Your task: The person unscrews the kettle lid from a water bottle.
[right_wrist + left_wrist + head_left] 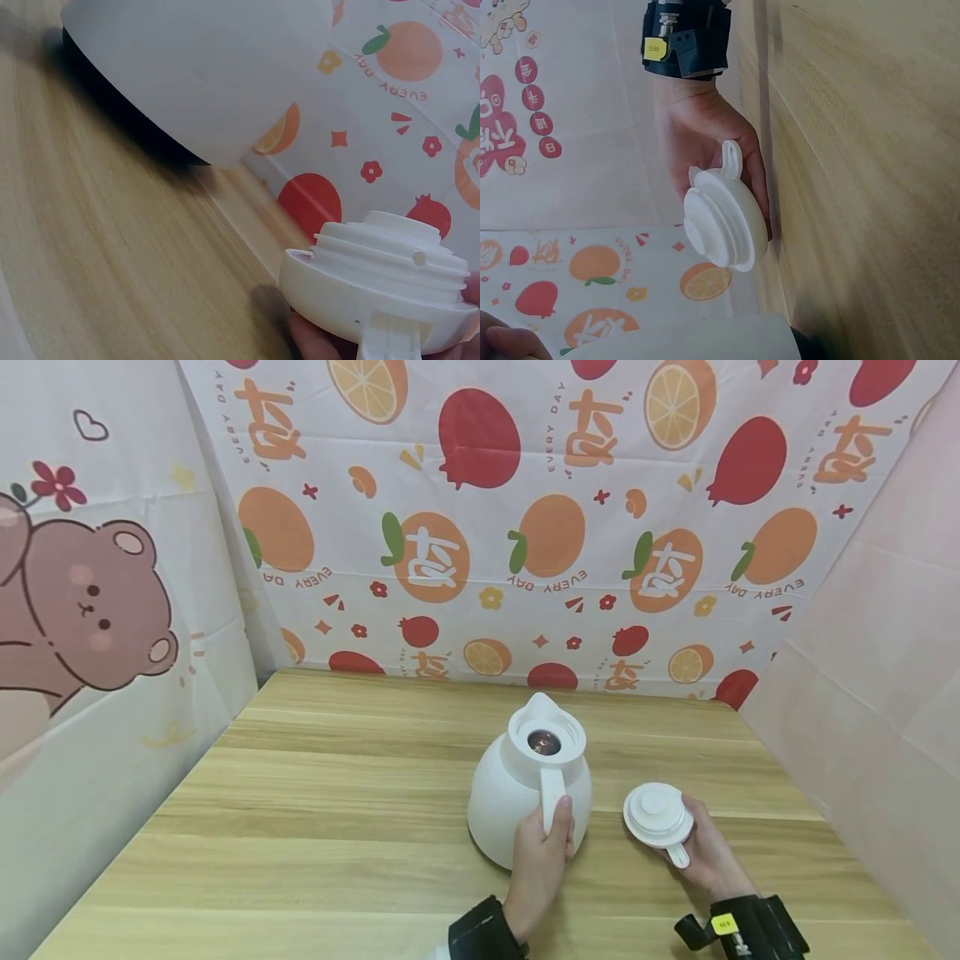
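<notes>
A white thermos jug (498, 793) stands upright on the table, its round mouth uncovered and its spout facing away from me. My left hand (542, 852) grips the jug's handle, thumb along its top. To the right of the jug, my right hand (712, 852) holds the white lid (657, 814) by its edge, with the lid's stepped inner side up and its small lever toward me. In the right wrist view the lid (375, 285) shows threaded rings, and fingers support it from below. The left wrist view shows the lid (720, 217) apart from the jug.
The wood-grain table (300, 810) runs back to a fruit-printed cloth (480, 543). A bear-printed cloth (97, 602) hangs at the left, and a pale cloth (877, 677) at the right. Black cuffs (757, 927) sit on both wrists.
</notes>
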Demonstrator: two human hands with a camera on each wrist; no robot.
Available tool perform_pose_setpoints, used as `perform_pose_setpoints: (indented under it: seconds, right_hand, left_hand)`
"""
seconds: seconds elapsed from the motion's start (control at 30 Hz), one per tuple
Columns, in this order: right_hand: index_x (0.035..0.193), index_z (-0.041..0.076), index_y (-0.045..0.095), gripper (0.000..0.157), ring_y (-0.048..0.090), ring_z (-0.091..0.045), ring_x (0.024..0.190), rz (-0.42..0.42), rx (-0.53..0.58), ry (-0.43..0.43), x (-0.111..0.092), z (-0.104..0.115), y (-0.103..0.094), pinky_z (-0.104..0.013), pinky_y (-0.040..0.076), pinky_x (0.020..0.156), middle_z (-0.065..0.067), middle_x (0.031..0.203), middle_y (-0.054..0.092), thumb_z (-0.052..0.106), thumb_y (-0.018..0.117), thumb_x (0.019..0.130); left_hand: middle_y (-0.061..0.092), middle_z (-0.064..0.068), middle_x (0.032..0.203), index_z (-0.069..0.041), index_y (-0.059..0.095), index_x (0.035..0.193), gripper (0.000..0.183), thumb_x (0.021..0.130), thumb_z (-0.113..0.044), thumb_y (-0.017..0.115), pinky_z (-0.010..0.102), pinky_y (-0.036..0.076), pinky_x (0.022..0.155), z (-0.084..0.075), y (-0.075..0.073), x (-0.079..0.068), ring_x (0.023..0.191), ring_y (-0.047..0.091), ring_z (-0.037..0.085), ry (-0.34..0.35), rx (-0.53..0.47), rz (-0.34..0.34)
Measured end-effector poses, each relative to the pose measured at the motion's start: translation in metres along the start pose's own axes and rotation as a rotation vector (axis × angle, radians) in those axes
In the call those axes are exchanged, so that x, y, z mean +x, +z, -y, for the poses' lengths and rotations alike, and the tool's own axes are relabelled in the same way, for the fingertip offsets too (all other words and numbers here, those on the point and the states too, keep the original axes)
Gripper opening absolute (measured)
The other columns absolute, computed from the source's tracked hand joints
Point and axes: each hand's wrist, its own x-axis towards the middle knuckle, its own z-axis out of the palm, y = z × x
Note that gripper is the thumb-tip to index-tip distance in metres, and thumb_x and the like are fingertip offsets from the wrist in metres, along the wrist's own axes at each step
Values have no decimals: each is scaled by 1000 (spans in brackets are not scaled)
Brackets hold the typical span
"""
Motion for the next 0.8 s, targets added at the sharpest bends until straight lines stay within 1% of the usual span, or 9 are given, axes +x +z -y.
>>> perform_pose_setpoints:
  seconds: [0.13,0.2,0.37,0.43,0.5,0.6,0.7,0.77,0.8]
  right_hand:
    - [137,22,20,43,61,3,94,-112,-91,6,1,-3,0,-22,53,83,19,93,66,46,18,101]
    - [137,25,19,43,60,5,93,-143,-93,21,1,-4,-1,-20,52,83,21,91,66,47,20,101]
    - [130,29,27,36,57,10,92,-202,-105,51,2,-4,-2,-15,48,82,24,89,64,48,24,100]
    - [138,28,21,44,55,13,90,-235,-120,58,2,-4,-2,-12,47,81,26,89,63,48,27,99]
    - [149,23,7,61,53,15,88,-249,-129,69,3,-4,-4,-9,45,82,26,97,58,50,29,98]
    - [152,15,-8,80,52,17,84,-285,-148,79,4,-4,-6,-6,43,81,23,108,50,54,34,96]
    - [151,13,-12,84,51,17,83,-288,-154,87,5,-3,-8,-5,43,80,20,110,47,55,34,95]
    - [151,13,-11,84,52,17,82,-296,-148,88,5,-2,-8,-6,44,79,25,98,53,54,36,94]
    - [151,13,-12,84,52,17,82,-289,-147,86,5,-2,-8,-6,44,79,25,98,52,53,36,95]
  left_hand:
    - [45,22,48,11,52,64,46,96,-22,51,12,29,45,0,0,0,42,37,1,6,-1,4]
    - [45,22,48,11,51,64,46,96,-22,51,12,29,45,0,0,0,42,37,1,11,-3,5]
    - [44,22,48,11,51,64,47,96,-23,51,12,29,45,-1,0,0,42,36,1,6,10,5]
    - [44,22,47,12,50,64,48,96,-24,51,11,28,45,-1,0,0,41,35,0,-3,19,7]
    - [43,22,47,12,50,64,49,97,-25,50,11,27,45,-1,1,1,41,35,-1,-13,26,9]
    - [42,22,47,12,50,64,50,97,-25,49,10,27,44,-1,1,1,41,34,-1,-21,27,13]
    - [43,20,47,12,50,64,50,97,-26,50,11,27,45,-1,1,2,41,34,-1,-28,30,11]
    - [44,18,47,12,50,64,49,96,-26,51,11,27,44,-1,1,1,41,34,-1,-33,32,6]
    - [44,17,48,12,51,64,49,96,-26,51,11,28,44,-1,1,1,41,35,0,-36,31,5]
